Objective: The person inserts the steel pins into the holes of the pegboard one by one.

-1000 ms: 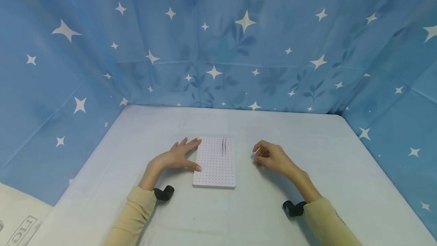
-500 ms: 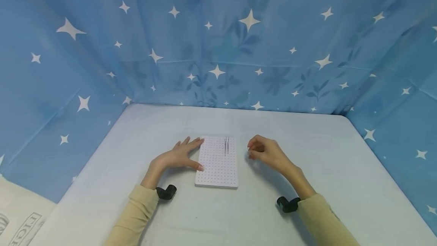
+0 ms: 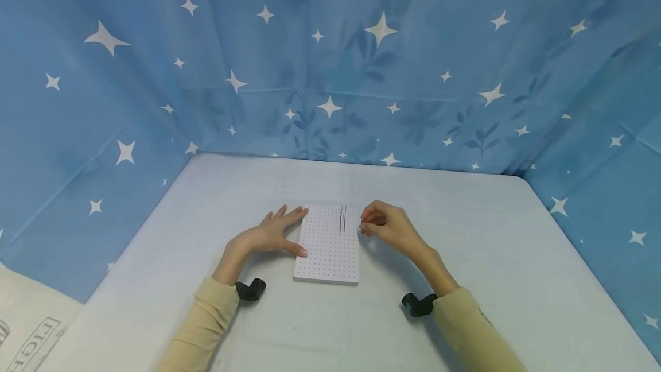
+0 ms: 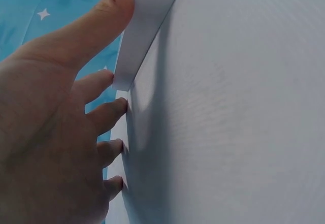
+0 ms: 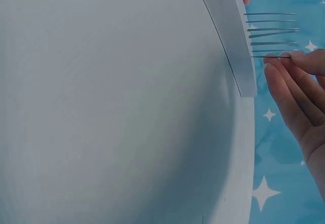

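A white pegboard (image 3: 325, 260) dotted with small holes lies flat on the table. Several thin metal pins (image 3: 341, 223) stand upright near its far right part; in the right wrist view the metal pins (image 5: 271, 29) rise side by side from its face. My left hand (image 3: 265, 238) rests along the board's left edge with fingers spread, the thumb tip on the edge in the left wrist view. Beside the right edge, my right hand (image 3: 389, 227) pinches one thin metal pin (image 5: 259, 57) between thumb and fingertips, its lower end overlapping the board in the right wrist view.
The table (image 3: 248, 332) has a white cover. A blue curtain (image 3: 330, 62) with white stars surrounds it at the back and sides. Black wrist cameras (image 3: 251, 290) sit below both hands, and printed light material (image 3: 31, 320) shows at the lower left.
My right hand has moved left, from well right of the pegboard to its right edge, carrying the thin metal pin. My left hand has stayed on the board's left edge.
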### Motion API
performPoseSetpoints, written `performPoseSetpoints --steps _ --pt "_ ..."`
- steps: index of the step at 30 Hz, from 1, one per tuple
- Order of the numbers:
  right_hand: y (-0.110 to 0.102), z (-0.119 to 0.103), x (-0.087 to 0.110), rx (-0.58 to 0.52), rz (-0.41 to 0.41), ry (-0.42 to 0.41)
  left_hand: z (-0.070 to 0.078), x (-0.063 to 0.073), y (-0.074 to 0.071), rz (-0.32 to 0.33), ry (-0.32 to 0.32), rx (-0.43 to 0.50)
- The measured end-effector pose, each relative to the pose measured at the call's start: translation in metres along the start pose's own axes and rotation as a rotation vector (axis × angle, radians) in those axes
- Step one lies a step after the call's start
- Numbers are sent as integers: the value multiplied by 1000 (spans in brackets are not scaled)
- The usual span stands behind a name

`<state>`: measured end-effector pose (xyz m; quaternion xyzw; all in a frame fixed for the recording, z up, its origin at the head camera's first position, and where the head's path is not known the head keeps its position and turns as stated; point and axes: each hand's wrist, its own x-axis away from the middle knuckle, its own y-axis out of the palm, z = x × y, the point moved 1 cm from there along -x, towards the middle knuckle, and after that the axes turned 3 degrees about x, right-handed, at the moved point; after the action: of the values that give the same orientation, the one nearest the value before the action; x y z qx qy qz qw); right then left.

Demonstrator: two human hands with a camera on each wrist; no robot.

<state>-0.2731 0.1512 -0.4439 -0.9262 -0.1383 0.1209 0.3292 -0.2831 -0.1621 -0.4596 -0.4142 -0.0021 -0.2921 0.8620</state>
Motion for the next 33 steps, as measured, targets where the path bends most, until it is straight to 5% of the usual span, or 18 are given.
performPoseSetpoints --steps 33 --pt "17 -10 -4 -54 56 28 8 -2 3 -11 6 -15"
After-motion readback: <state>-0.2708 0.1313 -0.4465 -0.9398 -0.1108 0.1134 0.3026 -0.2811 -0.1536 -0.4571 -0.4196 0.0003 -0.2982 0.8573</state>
